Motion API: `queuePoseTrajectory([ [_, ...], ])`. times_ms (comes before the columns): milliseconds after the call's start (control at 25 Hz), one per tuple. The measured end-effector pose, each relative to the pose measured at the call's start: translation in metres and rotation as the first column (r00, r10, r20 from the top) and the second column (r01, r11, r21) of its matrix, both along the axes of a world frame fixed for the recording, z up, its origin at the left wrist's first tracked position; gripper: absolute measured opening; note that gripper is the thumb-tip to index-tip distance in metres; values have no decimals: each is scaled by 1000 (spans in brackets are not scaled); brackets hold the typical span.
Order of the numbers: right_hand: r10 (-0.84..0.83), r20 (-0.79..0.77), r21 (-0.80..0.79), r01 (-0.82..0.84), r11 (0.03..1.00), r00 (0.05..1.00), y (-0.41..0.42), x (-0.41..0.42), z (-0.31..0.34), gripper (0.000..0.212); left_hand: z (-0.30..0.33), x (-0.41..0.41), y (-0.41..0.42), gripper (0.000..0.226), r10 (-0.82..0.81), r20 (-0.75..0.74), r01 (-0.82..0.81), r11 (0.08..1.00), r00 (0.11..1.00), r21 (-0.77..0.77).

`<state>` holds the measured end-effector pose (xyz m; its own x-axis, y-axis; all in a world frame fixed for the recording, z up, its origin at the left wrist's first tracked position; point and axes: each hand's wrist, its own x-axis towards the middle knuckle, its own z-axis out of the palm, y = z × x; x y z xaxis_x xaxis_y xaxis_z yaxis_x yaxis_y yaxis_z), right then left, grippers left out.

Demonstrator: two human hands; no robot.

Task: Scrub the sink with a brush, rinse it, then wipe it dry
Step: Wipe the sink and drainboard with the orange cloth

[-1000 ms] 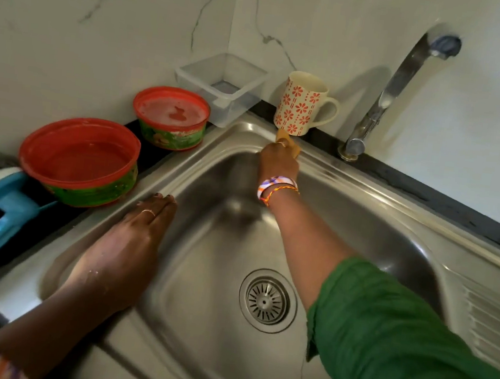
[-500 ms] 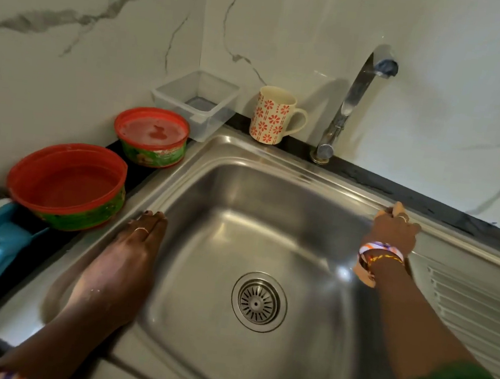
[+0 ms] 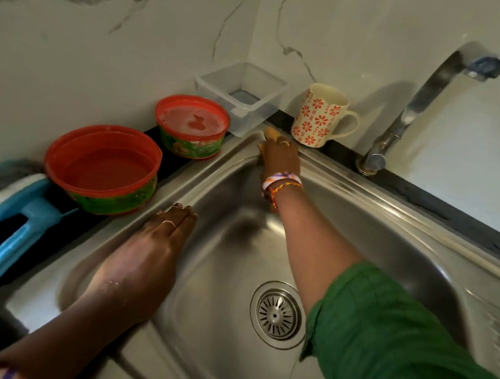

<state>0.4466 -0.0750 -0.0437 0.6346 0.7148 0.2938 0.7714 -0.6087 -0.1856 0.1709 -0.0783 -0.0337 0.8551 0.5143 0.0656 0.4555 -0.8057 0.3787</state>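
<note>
The right hand [image 3: 279, 156] reaches to the far corner of the sink [image 3: 394, 224], fingers curled over a small tan cloth [image 3: 271, 133] pressed on the rim, likely wiping it dry. The left hand [image 3: 144, 258] lies flat and open on the near rim, seemingly bracing the reach. Left of that hand the blue brush [image 3: 4, 233] lies idle on the tabletop [image 3: 429, 194], beside two red tubs [image 3: 101, 166].

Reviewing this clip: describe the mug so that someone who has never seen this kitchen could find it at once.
Start at the steel sink and follow its back rim to the far left corner, where the right hand is wiping. The mug stands upright on the dark ledge just behind that hand, between the clear plastic box and the tap. It alone is cream with red flowers.
</note>
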Motion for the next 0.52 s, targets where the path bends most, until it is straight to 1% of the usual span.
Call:
queuePoseTrajectory([
  [40, 50, -18, -25, -51, 998, 999, 3, -1, 1, 51, 1, 0, 0, 69, 9, -11, -9, 1000, 1000, -9],
  [80, 104, -34, -10, -104, 995, 994, 6, -3, 1, 55, 2, 0, -1, 70, 15, -13, -15, 1000, 1000, -16],
  [160, 181, -150, 94, -168, 981, 972, 4, -15, 2, 55, 3, 1, 0, 72, 13, -13, -13, 1000, 1000, -14],
  [240, 224, -294, 231, -158, 960, 929, -6, -39, 6, 55, 2, 1, -1, 72, 6, -7, -6, 1000, 1000, 1],
  [280, 237, -324, 281, -146, 948, 916, -11, -51, 5, 53, 3, 1, -2, 72, 13, 3, -13, 1000, 1000, -1],
  [360, 251, -378, 313, -132, 941, 891, -18, -72, 1, 51, 5, -1, -3, 70, 43, 32, -43, 999, 999, 6],
  [400, 275, -373, 314, -159, 936, 886, -23, -85, -1, 46, 4, -2, -4, 67, 61, 76, -61, 998, 995, 4],
  [440, 304, -310, 319, -202, 926, 901, -26, -96, 0, 40, 5, -2, -6, 64, 74, 132, -75, 997, 988, 1],
  [480, 373, -240, 321, -289, 902, 896, -35, -112, -2, 34, 7, -3, -8, 59, 87, 169, -87, 996, 982, -9],
  [520, 406, -221, 353, -315, 881, 887, -41, -130, -3, 32, 10, -7, -10, 54, 115, 190, -111, 993, 975, -34],
])
